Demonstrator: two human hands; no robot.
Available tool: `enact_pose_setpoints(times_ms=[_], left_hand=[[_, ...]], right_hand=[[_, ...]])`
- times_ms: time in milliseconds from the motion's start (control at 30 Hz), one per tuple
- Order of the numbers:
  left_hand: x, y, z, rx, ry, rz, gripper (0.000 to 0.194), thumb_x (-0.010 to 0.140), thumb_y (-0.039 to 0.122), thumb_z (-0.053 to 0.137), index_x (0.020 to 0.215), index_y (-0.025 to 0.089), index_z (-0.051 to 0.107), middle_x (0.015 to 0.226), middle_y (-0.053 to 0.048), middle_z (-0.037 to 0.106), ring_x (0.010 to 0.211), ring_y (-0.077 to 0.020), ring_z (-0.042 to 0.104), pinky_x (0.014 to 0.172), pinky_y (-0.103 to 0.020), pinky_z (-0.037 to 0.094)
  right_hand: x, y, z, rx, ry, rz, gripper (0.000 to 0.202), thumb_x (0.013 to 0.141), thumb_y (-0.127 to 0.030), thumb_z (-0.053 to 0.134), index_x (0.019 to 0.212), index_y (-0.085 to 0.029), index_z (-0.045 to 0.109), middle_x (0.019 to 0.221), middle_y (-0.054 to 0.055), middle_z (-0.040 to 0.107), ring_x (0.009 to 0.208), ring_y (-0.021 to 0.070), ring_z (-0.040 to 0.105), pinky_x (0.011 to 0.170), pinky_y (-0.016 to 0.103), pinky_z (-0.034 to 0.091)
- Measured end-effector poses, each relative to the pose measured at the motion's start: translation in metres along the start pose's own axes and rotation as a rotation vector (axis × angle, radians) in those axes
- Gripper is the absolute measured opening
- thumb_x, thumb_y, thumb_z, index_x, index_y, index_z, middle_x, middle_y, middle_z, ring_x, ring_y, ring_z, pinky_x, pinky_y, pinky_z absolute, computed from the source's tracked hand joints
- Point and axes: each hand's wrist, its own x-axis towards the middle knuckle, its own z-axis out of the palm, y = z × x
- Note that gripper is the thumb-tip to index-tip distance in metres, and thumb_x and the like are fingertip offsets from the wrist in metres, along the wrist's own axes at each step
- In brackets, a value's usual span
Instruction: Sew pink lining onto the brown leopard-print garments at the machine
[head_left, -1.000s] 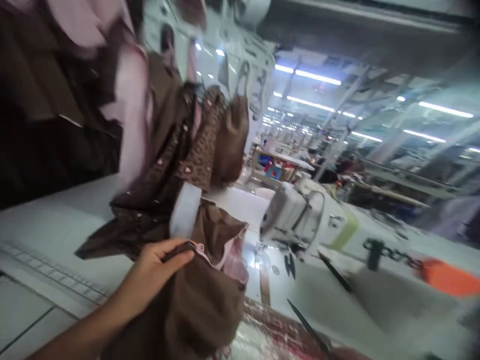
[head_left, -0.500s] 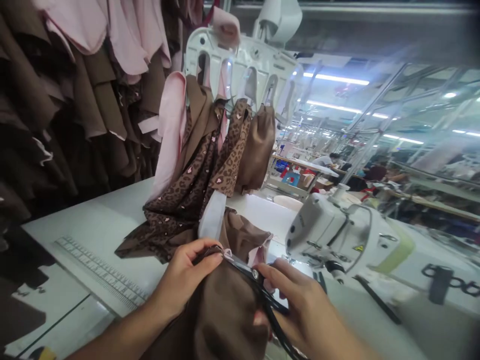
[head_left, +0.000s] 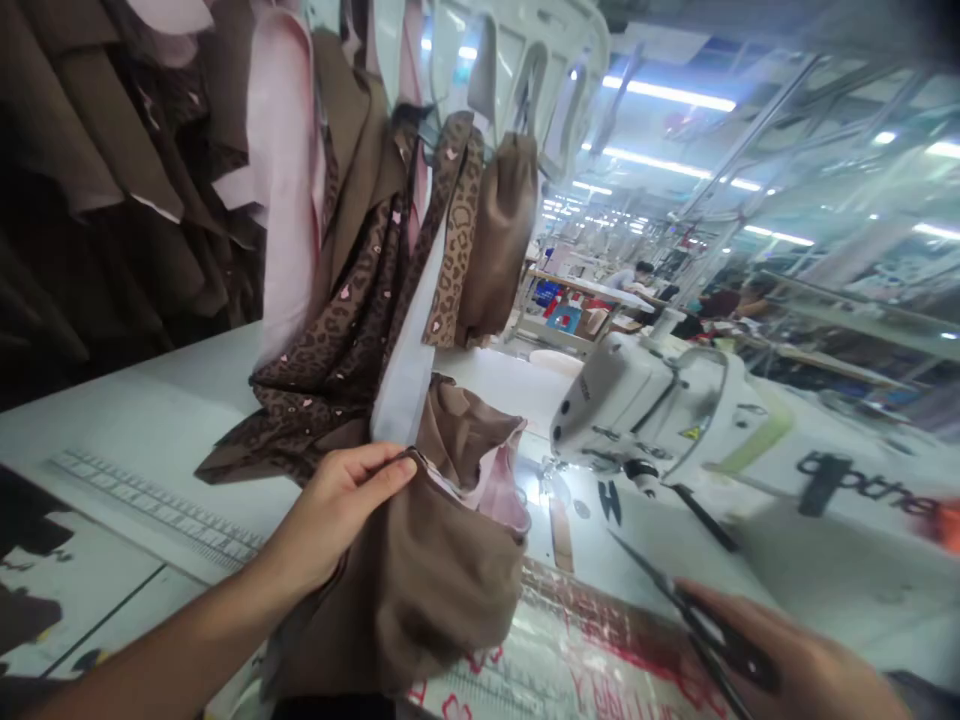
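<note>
My left hand [head_left: 352,510] pinches the top edge of a brown satin garment piece [head_left: 450,570] between thumb and fingers. Pink lining shows along the opening of this piece, which hangs down over the table's front. Off to the lower right, my right hand [head_left: 795,650] grips black-handled scissors [head_left: 705,620] with the blades pointing up and left, away from the cloth. That hand is partly blurred. Behind the left hand, leopard-print fabric pieces [head_left: 337,330] drape from a white rack [head_left: 555,60] onto the table.
A white sewing machine [head_left: 675,430] stands at the right on the white table [head_left: 187,390]. A printed ruler [head_left: 150,510] runs along the table's left front. Brown and pink pieces [head_left: 112,130] hang at upper left. Other people [head_left: 634,278] sit at far workstations.
My right hand has drawn the scissors away from the cloth, to the lower right. My left hand keeps its pinch on the brown piece. The view has shifted.
</note>
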Motion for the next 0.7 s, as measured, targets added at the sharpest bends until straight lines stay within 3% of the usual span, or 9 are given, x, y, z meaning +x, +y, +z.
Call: enact_pose_setpoints(times_ms=[67,133,233,300,367,467,600,700], left_hand=[[-0.003,0.000,0.001,-0.011,0.020,-0.008,0.030,0.062,0.044,0.080,0.072,0.016,0.071,0.066,0.001,0.063,0.069,-0.0118,0.056,0.064,-0.015,0.045],[-0.006,0.000,0.004,0.012,0.044,0.012,0.031,0.061,0.044,0.081,0.070,0.017,0.071,0.064,0.002,0.060,0.071,-0.0119,0.055,0.065,-0.015,0.045],[-0.009,0.002,0.011,0.097,0.061,0.103,0.028,0.065,0.043,0.078,0.068,0.017,0.069,0.067,0.003,0.056,0.071,-0.0099,0.053,0.066,-0.013,0.043],[-0.011,0.003,0.014,0.157,0.053,0.161,0.024,0.071,0.040,0.073,0.071,0.017,0.070,0.070,0.003,0.056,0.072,-0.0095,0.052,0.067,-0.013,0.043],[-0.012,0.004,0.014,0.194,0.050,0.179,0.020,0.077,0.038,0.068,0.079,0.018,0.071,0.073,0.002,0.059,0.075,-0.0105,0.054,0.070,-0.015,0.044],[-0.014,0.007,0.008,0.285,0.115,0.254,0.019,0.079,0.030,0.065,0.095,0.020,0.068,0.087,0.000,0.065,0.083,-0.0130,0.059,0.075,-0.019,0.046],[-0.020,0.013,-0.003,0.717,0.255,0.693,0.011,0.079,0.016,0.065,0.088,0.021,0.065,0.090,0.000,0.058,0.081,-0.0122,0.055,0.074,-0.022,0.044],[-0.022,0.016,-0.005,0.933,0.248,0.923,0.009,0.081,0.011,0.064,0.083,0.020,0.062,0.084,0.000,0.054,0.080,-0.0131,0.052,0.074,-0.025,0.042]], right_hand=[[-0.003,-0.001,-0.004,-0.129,0.067,-0.008,0.030,0.088,-0.034,0.049,0.108,-0.020,0.066,0.083,0.007,0.073,0.055,0.0230,0.069,0.041,0.028,0.054],[0.017,-0.029,-0.012,-0.068,0.164,0.020,0.028,0.091,-0.034,0.047,0.106,-0.020,0.066,0.099,0.010,0.070,0.076,0.0258,0.070,0.061,0.036,0.059],[0.075,-0.092,-0.018,0.353,0.264,-0.060,0.026,0.089,-0.028,0.058,0.112,-0.017,0.062,0.112,0.010,0.066,0.105,0.0229,0.061,0.089,0.035,0.052],[0.115,-0.130,-0.015,0.664,0.203,-0.059,0.042,0.083,-0.037,0.066,0.119,-0.015,0.059,0.116,0.011,0.062,0.107,0.0231,0.058,0.090,0.034,0.050],[0.145,-0.156,-0.006,0.896,0.098,0.006,0.035,0.080,-0.037,0.070,0.108,-0.016,0.065,0.097,0.006,0.067,0.087,0.0195,0.061,0.075,0.030,0.051],[0.169,-0.169,0.007,1.103,0.033,0.092,0.011,0.084,-0.027,0.064,0.085,-0.017,0.068,0.075,0.000,0.063,0.069,0.0136,0.057,0.062,0.025,0.043],[0.177,-0.165,0.011,1.142,0.031,0.088,0.009,0.084,-0.024,0.062,0.080,-0.018,0.067,0.073,-0.001,0.060,0.068,0.0128,0.054,0.061,0.024,0.039],[0.175,-0.163,0.009,1.132,0.032,0.062,0.009,0.085,-0.024,0.062,0.080,-0.018,0.067,0.073,0.000,0.059,0.069,0.0131,0.054,0.061,0.025,0.038]])
